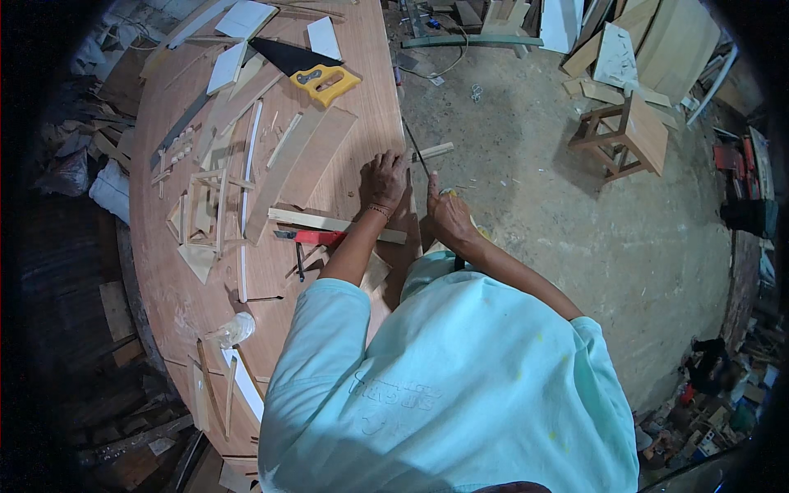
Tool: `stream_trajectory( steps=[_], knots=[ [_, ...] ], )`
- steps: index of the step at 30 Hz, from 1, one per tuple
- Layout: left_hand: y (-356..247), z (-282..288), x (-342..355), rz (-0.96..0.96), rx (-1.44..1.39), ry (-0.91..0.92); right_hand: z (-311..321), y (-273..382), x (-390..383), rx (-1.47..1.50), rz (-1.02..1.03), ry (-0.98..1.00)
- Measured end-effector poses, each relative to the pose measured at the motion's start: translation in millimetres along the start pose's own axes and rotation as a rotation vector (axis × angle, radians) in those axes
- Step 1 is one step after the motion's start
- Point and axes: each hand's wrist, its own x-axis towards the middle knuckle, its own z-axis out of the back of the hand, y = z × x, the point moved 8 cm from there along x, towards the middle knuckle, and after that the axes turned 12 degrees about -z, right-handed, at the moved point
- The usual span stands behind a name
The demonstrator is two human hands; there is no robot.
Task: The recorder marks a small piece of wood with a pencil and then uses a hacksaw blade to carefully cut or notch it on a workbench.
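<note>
My left hand [385,177] presses down at the right edge of the wooden tabletop [374,82], its fingers bent and close together. Whatever lies beneath it is hidden. Just past the edge, my right hand [450,218] is closed round the handle of a handsaw [417,148], index finger stretched forward along it. The saw's dark blade shows nearly edge-on beside the table edge, and a bit of yellow handle peeks out. A short pale wood strip [436,150] shows right of the blade; I cannot tell whether it overhangs the table or lies on the floor.
A second handsaw [325,82] with yellow handle lies on the table. A red utility knife [316,237] and a long wood strip [337,224] lie by my left forearm. Farther left stands a small wooden frame [215,209]. A wooden stool [625,140] is on the floor at right.
</note>
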Motion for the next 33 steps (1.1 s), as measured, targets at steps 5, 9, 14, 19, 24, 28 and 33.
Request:
stream_trajectory(
  steps=[5, 9, 14, 19, 24, 28, 33],
  knots=[
    [4, -6, -3, -0.014, -0.008, -0.025, -7, -4, 3, 0.04, -0.048, 0.035],
    [8, -7, -3, 0.033, 0.015, -0.034, -3, -5, 3, 0.043, -0.072, 0.044],
    [1, 1, 0, -0.021, 0.015, -0.075, -1, -6, 2, 0.086, -0.07, 0.028],
    [2, -3, -1, -0.036, -0.031, -0.041, -1, -3, 1, 0.019, -0.039, 0.02],
    [0, 1, 1, -0.029, -0.075, -0.076, -3, -2, 0, 0.025, -0.022, 0.01],
    [1, -2, 0, -0.023, -0.052, -0.035, -2, 1, -1, -0.037, -0.023, 0.039],
    [5, -3, -3, -0.023, -0.025, -0.018, 4, 9, -2, -0.092, -0.01, 0.051]
  ],
)
